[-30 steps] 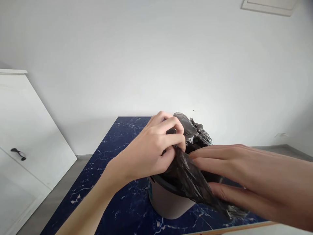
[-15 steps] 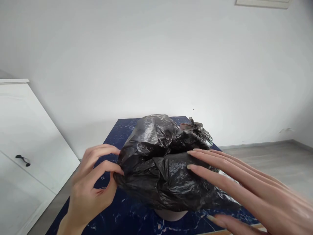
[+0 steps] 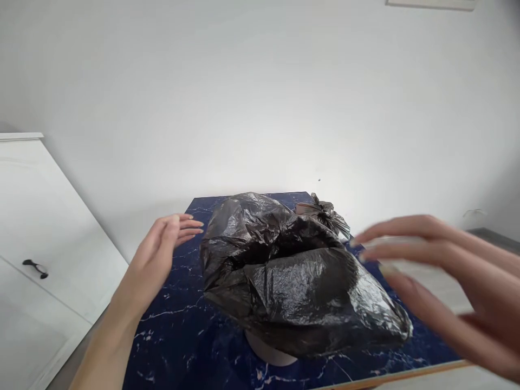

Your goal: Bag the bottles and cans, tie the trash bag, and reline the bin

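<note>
A black plastic bag (image 3: pixel 300 287) with its mouth gaping is draped over a pale round container (image 3: pixel 270 349), of which only the lower edge shows. To the bag's left, my left hand (image 3: pixel 162 244) is off the plastic, fingers stretched out and holding nothing. On the other side my right hand (image 3: pixel 447 276) hovers by the bag's right edge, its fingers apart and slightly blurred, with nothing in them. What lies inside the dark opening is hidden.
Behind the bag, a second, knotted dark bag (image 3: pixel 323 214) sits at the back right of the blue marble-patterned table (image 3: pixel 174 319). A white cabinet (image 3: pixel 52 260) with a black handle stands at left. A pale wall (image 3: pixel 260 97) rises behind the table.
My left hand has let go of the bag's left edge and drawn back from it. The right hand has lifted off the bag and moved right. The bag's right side now shows spread out.
</note>
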`<state>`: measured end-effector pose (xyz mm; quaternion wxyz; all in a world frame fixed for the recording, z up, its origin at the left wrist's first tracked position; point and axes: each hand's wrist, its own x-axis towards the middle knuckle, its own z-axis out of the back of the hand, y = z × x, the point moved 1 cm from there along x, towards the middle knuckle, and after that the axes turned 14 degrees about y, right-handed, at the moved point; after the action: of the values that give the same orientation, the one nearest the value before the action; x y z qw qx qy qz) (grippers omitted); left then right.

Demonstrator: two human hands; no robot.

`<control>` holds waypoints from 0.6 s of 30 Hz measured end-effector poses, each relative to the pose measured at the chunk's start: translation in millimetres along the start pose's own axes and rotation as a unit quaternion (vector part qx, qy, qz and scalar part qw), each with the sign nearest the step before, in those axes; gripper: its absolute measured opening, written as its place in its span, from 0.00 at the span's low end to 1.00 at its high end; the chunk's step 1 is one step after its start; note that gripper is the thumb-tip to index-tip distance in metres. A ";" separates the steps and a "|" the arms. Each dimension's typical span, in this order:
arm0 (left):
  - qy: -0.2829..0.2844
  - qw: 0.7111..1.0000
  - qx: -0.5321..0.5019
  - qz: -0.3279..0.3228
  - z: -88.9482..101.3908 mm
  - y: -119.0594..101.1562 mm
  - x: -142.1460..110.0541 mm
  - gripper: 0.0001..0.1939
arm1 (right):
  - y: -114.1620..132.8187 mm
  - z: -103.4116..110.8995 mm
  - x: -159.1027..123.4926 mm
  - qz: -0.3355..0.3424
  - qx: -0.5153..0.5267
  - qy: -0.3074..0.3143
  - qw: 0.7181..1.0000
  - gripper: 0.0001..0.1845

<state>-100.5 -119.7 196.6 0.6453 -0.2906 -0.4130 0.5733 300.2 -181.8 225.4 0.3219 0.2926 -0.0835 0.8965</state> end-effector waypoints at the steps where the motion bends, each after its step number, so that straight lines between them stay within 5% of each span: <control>1: 0.012 0.999 -0.044 0.004 -4.0 -9.4 7.2 0.34 | -7.2 -2.4 6.9 -0.052 0.025 -0.006 0.998 0.13; 4: 0.061 0.992 -0.112 0.026 -16.8 -27.2 25.8 0.35 | -29.8 -17.3 24.2 -0.185 0.149 0.048 0.970 0.19; 7: 0.109 0.980 -0.163 0.033 -30.2 -25.9 40.6 0.33 | -44.2 -37.3 33.1 -0.245 0.275 0.126 0.921 0.30; 11: 0.114 0.968 -0.213 0.062 -49.8 -1.6 56.7 0.33 | -45.1 -58.7 36.7 -0.255 0.334 0.162 0.893 0.37; 18: 0.189 0.975 -0.096 0.062 -70.6 39.5 43.8 0.29 | -44.5 -73.6 25.2 -0.265 0.371 0.162 0.875 0.35</control>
<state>-59.0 -63.0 137.2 0.6438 -0.4792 -0.3175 0.5050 277.7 -108.9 178.3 0.4247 0.2524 0.3892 0.7775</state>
